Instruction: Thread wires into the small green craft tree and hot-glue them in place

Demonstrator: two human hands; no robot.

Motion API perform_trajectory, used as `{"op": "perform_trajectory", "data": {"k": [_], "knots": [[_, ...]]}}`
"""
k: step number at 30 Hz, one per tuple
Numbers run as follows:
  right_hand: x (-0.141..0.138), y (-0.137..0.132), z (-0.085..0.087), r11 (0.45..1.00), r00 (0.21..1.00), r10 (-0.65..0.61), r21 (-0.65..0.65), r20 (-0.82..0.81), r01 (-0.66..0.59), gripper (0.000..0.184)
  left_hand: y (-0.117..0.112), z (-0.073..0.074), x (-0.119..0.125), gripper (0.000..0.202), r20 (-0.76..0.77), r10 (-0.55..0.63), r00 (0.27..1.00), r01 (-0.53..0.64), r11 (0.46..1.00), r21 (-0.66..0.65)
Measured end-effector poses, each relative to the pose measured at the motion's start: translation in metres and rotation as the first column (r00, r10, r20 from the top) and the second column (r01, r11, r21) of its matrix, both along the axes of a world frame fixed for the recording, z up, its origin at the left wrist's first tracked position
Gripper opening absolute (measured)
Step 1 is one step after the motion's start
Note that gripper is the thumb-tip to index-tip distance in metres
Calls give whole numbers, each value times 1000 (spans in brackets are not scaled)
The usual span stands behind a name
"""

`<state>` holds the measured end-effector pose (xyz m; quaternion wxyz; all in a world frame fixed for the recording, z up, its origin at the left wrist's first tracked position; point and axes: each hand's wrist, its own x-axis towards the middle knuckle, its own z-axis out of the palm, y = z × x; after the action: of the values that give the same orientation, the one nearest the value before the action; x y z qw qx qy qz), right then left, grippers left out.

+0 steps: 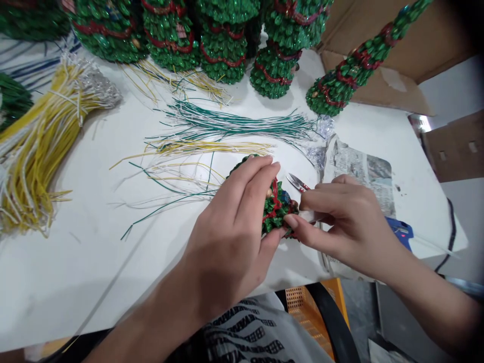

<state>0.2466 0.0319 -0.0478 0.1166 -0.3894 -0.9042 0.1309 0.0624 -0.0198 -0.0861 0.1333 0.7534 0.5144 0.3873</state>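
Note:
My left hand [227, 227] is shut around a small green beaded Christmas tree ornament [276, 209] with red garland, and my fingers hide most of it. My right hand [340, 217] grips a pair of small steel thread snips [297, 182], whose pointed blades stick out above my fingers. The blades are close to the top of the ornament, and their tips point up and to the left. My right fingertips press against the ornament's side. Part of the snips' handle is hidden inside my right hand.
Several finished green trees with red garland [223, 45] stand along the far side of the white table [75, 282]. Bundles of yellow and white wire [38, 151] lie left, with loose green-white wires [234, 126] ahead. Newspaper [363, 176], a blue glue gun [401, 232], cardboard [378, 65] and an orange crate [310, 307] are nearby.

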Motion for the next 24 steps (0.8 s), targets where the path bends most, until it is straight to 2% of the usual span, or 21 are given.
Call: {"op": "perform_trajectory", "data": {"k": [3,7,11,14,19,24], "knots": [[0,-1,1,999,1000,7,36,29,-9,40,0,0,0,58,1,2,1000,-2,1000,4],[-1,-6,5,984,994,26,174,102,-43,35,0,-1,1,58,9,8,1000,-8,1000,-10],[-3,-13,10,925,974,-5,372,224,-81,31,-1,-1,1,57,0,14,1000,-14,1000,-6],[-4,-17,13,877,953,-30,466,302,-120,31,-1,-1,1,56,-7,12,1000,-12,1000,8],[-6,-21,14,849,924,-57,506,378,-154,32,0,-1,1,56,-15,8,1000,-8,1000,25],[-9,-20,13,854,921,-58,497,384,-154,33,-1,0,1,56,-5,16,1000,-16,1000,9]]}}
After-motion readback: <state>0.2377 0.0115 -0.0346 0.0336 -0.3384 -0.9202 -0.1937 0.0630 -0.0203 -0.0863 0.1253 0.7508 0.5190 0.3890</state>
